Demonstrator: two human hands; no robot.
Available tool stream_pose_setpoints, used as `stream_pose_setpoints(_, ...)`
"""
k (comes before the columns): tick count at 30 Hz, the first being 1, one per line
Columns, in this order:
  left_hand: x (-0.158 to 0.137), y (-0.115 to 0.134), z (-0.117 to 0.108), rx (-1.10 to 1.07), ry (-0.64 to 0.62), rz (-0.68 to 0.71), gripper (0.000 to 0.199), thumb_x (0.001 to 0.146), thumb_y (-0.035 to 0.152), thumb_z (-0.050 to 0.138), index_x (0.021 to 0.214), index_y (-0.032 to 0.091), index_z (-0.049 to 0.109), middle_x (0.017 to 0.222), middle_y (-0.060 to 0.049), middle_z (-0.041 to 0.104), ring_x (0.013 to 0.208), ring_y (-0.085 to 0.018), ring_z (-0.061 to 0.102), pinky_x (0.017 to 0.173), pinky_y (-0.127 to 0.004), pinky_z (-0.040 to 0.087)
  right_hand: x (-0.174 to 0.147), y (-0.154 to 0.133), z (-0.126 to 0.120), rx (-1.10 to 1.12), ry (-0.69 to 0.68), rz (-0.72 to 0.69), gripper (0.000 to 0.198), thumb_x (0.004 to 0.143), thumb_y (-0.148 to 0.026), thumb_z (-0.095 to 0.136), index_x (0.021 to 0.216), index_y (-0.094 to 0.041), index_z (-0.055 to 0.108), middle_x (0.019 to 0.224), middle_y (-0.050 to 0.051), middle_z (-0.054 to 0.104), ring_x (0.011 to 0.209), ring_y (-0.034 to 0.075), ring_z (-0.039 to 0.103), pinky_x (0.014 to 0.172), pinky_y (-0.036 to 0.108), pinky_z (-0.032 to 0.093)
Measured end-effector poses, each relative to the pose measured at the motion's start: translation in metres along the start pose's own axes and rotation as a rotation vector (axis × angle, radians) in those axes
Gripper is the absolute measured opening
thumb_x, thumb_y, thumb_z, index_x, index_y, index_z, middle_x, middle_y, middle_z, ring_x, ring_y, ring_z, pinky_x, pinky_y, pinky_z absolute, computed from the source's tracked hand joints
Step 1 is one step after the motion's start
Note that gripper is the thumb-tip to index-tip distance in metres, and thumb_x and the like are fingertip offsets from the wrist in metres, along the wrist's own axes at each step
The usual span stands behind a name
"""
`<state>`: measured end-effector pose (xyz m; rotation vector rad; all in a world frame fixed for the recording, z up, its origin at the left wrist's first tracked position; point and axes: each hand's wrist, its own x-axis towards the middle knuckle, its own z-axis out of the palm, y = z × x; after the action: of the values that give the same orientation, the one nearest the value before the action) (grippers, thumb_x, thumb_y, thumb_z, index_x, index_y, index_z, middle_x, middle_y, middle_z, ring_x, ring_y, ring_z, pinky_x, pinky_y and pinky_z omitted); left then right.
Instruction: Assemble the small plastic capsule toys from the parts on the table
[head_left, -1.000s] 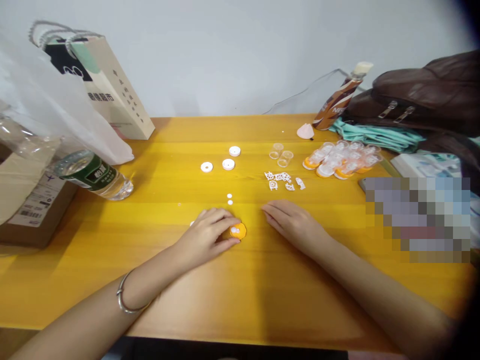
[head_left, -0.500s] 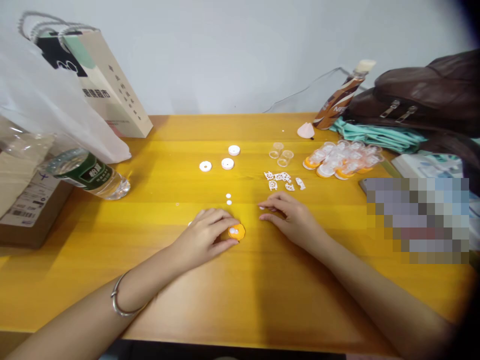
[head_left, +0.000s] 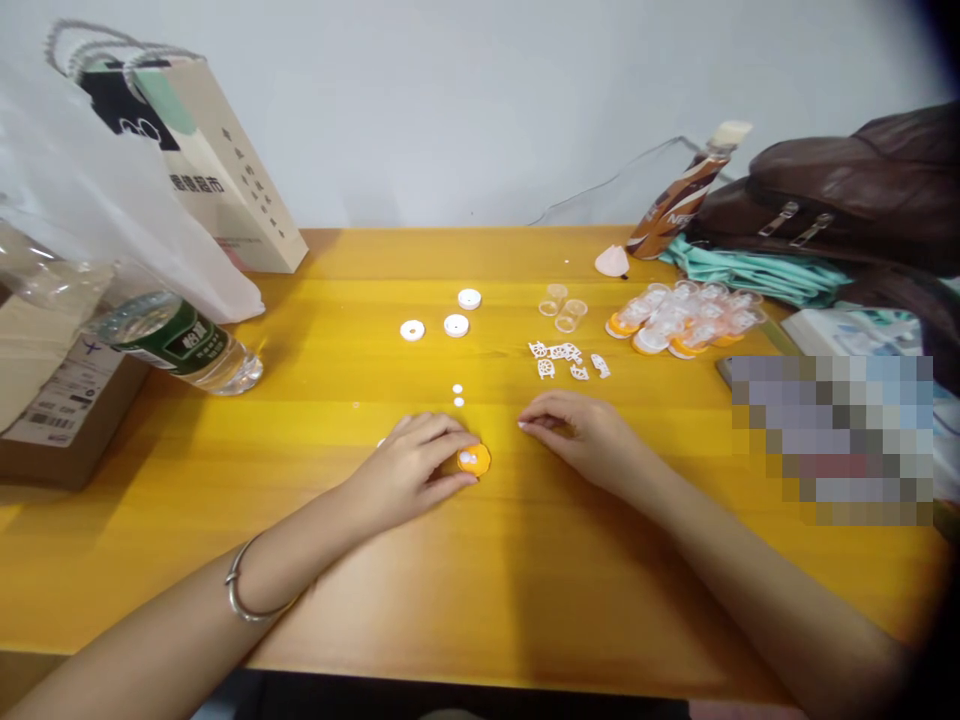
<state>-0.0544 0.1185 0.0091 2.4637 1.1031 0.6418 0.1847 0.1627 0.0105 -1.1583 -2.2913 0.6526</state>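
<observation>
My left hand [head_left: 420, 462] grips a small orange round base [head_left: 480, 461] between thumb and fingers on the table. Small white pieces sit in the middle of that base. To its right, my right hand [head_left: 574, 425] hovers with thumb and forefinger pinched together. A pale speck shows at those fingertips, too small to name. Beyond the hands lie two tiny white discs [head_left: 458, 395]. Farther back are three larger white round pieces [head_left: 456, 325]. Flat white openwork parts [head_left: 566, 353] lie beyond my right hand, with two clear plastic cups [head_left: 571, 316] behind them.
At the right, several capped clear assemblies [head_left: 686, 318] stand grouped near a brown bottle [head_left: 679, 205], a pink cone-shaped item [head_left: 612, 261] and a dark bag [head_left: 847, 195]. A water bottle [head_left: 187, 345], a cardboard box [head_left: 67, 430] and a paper bag [head_left: 232, 190] occupy the left.
My right thumb and forefinger have closed from slightly apart into a pinch. My left hand stays on the orange base. The view has shifted slightly.
</observation>
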Motion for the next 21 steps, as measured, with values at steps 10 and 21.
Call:
stream_pose_setpoints(10,0.0008,0.0017,-0.0005,-0.004,-0.024,-0.007,0.031,0.085,0.034,0.054,0.112,0.02,0.056,0.104,-0.008,0.06,0.096,-0.02,0.055,0.085,-0.036,0.043,0.0015,-0.0075,-0.0004,-0.029,-0.06,0.187,0.008,0.074,-0.011,0.058,0.072,-0.018,0.056,0.066,0.0,0.061,0.058,0.012,0.057,0.055,0.024,0.047)
stream_pose_setpoints(21,0.0017,0.0033,-0.0016,-0.009,-0.025,-0.015,0.031,0.085,0.033,0.053,0.113,0.02,0.055,0.104,-0.008,0.059,0.096,-0.02,0.054,0.086,-0.037,0.042,0.0009,-0.0037,-0.0008,-0.126,-0.004,0.037,0.008,0.08,-0.015,0.055,0.075,-0.02,0.06,0.074,0.003,0.068,0.065,0.015,0.062,0.061,0.027,0.05)
